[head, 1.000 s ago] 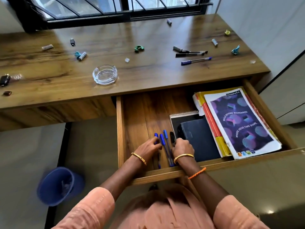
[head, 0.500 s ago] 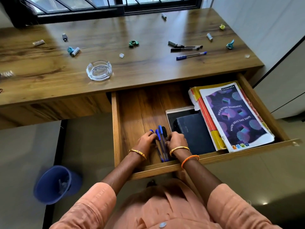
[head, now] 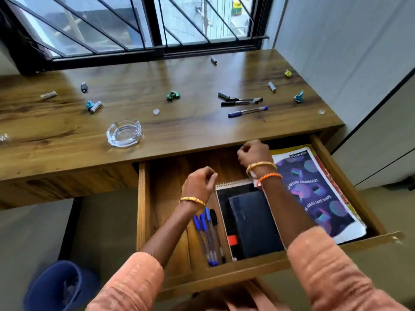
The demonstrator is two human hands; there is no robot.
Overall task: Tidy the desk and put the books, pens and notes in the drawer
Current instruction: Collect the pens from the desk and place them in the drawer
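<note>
The wooden drawer [head: 141, 209] stands pulled out under the desk [head: 67, 140]. Inside lie several blue and black pens [head: 207, 234] side by side, a spiral pad [head: 233, 182] under a dark notebook [head: 253, 223], and a purple Classmate book [head: 318, 198] on a stack at the right. My left hand [head: 199, 182] hovers above the drawer's middle, fingers loosely curled, holding nothing. My right hand [head: 254, 152] is higher, near the desk's front edge, also loosely curled and holding nothing. On the desk lie a blue pen [head: 248, 111] and two black pens [head: 241, 101].
A glass ashtray [head: 124, 133] sits near the desk's front edge. Crumpled paper bits, green [head: 173, 95], teal [head: 299, 96] and yellow [head: 288, 73], plus small caps and erasers, are scattered over the desk. A blue bin [head: 56, 286] stands on the floor at the lower left.
Both hands have let go of the pens in the drawer and risen towards the desk; the right hand has gone further. The pens now lie lined up beside the pad.
</note>
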